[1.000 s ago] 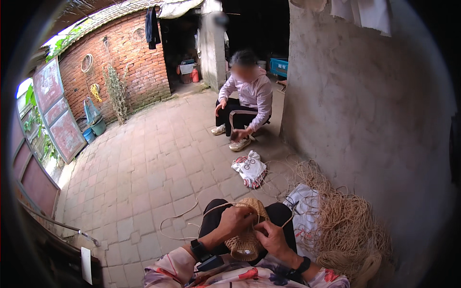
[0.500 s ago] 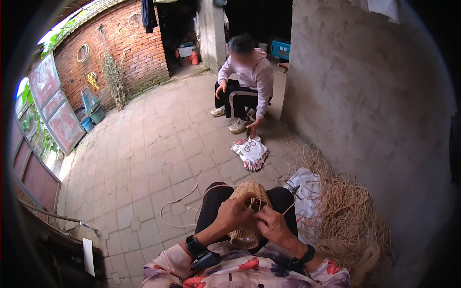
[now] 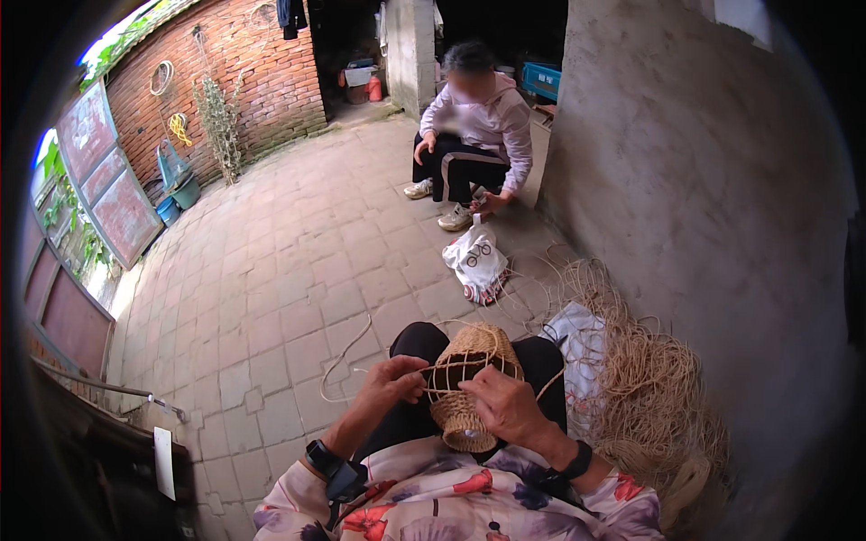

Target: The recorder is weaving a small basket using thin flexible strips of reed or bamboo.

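Farther apart than 0.5 s ago, the left hand (image 3: 394,380) has shifted leftward from the right hand (image 3: 510,404), opening a gap between them. Nearest is a pale floral-print shirt (image 3: 442,505), with a dark band on each wrist. The left fingertips pinch a thin tan cord (image 3: 324,383), stretched toward the right hand; the right fingers are curled over the strands, but whether they grip any I cannot tell. Between the 2 hands, a tan woven-cord basket (image 3: 483,344) with a narrow neck lies across the lap, its neck toward the wearer, on black trousers (image 3: 419,341). To the right, a tangled heap of tan cord (image 3: 649,383) spreads partly over a white sack (image 3: 577,338) beside a grey plastered wall (image 3: 695,198). Beyond the knees, a white cloth bag with a bicycle picture (image 3: 476,257) sits on the paved floor (image 3: 298,261). Just behind it, a co-worker in a pale pink jacket (image 3: 492,126) sits low, 1 hand lowered close to the bag. Farthest stands a red brick wall (image 3: 262,90).
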Motion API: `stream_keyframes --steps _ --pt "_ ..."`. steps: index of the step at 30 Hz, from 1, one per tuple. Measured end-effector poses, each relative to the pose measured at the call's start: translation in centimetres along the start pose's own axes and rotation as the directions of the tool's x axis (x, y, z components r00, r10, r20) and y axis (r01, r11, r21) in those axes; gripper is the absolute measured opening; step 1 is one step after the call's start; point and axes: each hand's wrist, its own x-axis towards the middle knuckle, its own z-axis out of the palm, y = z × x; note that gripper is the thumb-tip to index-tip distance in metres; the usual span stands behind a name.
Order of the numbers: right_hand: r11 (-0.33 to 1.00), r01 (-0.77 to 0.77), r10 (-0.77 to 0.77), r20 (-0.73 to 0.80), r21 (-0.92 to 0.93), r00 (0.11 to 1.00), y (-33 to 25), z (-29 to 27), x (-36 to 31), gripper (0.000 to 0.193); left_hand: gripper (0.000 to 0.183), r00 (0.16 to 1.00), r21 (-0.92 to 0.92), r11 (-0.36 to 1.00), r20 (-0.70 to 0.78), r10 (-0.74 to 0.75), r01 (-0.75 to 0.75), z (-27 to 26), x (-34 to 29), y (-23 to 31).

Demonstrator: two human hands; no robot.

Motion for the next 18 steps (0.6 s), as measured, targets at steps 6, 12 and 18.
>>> stream_keyframes --steps 6,12,18 --pt "0.969 0.118 -0.088 0.147 -0.216 0.985 -1.6 -0.1 0.8 0.034 0.02 0.975 0.283 0.935 0.0 0.223 -0.213 -0.6 3.0 0.7" --pt "0.941 0.164 -0.115 0.178 -0.297 0.977 -1.6 0.1 1.0 0.026 0.008 0.971 -0.036 0.972 0.037 0.235 -0.234 1.8 6.6 0.3" --pt "0.944 0.144 -0.082 0.211 -0.297 0.974 -1.2 0.6 1.4 0.016 0.019 0.983 0.431 0.888 -0.012 0.184 -0.161 1.7 5.7 -1.3"
